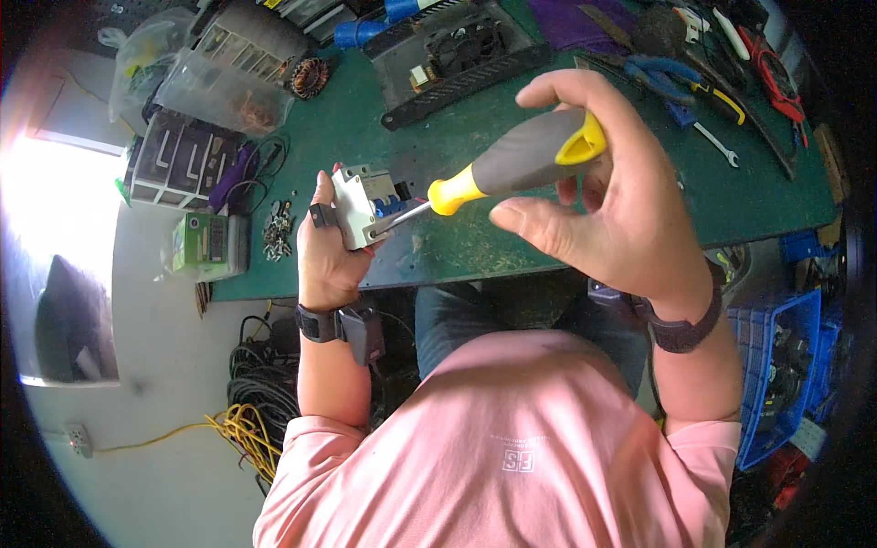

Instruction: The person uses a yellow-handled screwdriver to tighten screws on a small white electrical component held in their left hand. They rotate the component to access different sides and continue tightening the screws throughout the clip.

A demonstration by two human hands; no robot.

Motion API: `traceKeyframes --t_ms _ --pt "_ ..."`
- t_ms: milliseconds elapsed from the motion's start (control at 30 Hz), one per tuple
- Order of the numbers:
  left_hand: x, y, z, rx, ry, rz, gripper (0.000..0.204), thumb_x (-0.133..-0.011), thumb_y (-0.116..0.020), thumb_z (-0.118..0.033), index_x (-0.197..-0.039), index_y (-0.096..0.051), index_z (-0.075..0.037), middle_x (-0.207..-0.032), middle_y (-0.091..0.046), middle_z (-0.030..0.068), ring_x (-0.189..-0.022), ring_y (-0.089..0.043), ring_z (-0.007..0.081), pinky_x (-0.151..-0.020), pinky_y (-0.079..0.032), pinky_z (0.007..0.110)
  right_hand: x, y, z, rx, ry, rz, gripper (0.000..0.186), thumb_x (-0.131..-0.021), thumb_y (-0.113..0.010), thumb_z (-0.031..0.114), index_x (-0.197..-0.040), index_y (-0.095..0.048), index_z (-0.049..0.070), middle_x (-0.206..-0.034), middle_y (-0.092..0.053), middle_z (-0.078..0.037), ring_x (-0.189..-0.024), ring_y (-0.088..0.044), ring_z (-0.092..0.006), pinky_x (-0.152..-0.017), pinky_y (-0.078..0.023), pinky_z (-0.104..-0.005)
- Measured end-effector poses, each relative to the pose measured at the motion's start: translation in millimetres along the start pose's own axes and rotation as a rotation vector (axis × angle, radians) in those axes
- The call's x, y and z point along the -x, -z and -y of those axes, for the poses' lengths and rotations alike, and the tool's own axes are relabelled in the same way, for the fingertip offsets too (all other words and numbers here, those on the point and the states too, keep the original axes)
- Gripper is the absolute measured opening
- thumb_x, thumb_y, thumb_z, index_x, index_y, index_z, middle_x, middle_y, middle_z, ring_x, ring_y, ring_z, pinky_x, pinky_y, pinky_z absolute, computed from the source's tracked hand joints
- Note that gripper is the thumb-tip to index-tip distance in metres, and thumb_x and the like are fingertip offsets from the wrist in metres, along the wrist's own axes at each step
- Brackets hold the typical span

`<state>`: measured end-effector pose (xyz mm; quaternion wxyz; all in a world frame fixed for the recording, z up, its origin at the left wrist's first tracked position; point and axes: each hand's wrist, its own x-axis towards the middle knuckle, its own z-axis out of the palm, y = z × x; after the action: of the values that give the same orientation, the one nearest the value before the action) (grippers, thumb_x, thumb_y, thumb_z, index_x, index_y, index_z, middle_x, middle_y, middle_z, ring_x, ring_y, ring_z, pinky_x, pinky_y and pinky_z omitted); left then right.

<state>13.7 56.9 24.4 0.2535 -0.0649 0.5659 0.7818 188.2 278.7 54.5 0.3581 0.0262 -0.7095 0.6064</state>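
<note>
My left hand (322, 260) is closed around a white circuit breaker (358, 206) with blue switch levers, held up over the near left part of the bench. In my right hand (630, 183) is a screwdriver (525, 157) with a thick grey and yellow handle. The handle's end lies against the fingers, while the thumb and forefinger are spread loosely around it. Its metal shaft slants down to the left, and the tip meets the breaker's lower edge. My left fingertips are mostly hidden behind the breaker.
Small screws (278, 230) lie on the green bench (438, 251) beyond my left hand. An open metal case with a fan (461, 55) stands at the back. Pliers (667, 80) and a wrench (716, 144) lie at right. A blue crate (776, 379) stands below.
</note>
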Motion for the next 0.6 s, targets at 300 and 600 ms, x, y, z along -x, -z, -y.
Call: traceKeyframes --t_ms 300,600 --pt "-1 0 2 -0.007 0.008 -0.019 0.036 -0.096 -0.051 -0.05 -0.115 -0.061 -0.019 -0.102 -0.068 0.005 -0.089 -0.066 0.0239 -0.076 -0.053 0.045 -3 13 5 0.315 0.253 0.103 0.034 -0.078 -0.071 0.012 -0.11 -0.059 0.005 -0.09 -0.057 -0.001 -0.074 -0.048 -0.005 -0.059 -0.038 -0.0214" --pt "0 3 1 0.008 0.027 0.017 0.034 -0.097 -0.054 -0.044 -0.116 -0.06 -0.016 -0.103 -0.068 0.0061 -0.09 -0.067 0.0241 -0.079 -0.054 0.044 -5 12 8 0.302 0.285 0.146 0.033 -0.079 -0.076 0.018 -0.103 -0.059 0.002 -0.083 -0.057 -0.005 -0.073 -0.051 -0.0093 -0.065 -0.041 -0.0239"
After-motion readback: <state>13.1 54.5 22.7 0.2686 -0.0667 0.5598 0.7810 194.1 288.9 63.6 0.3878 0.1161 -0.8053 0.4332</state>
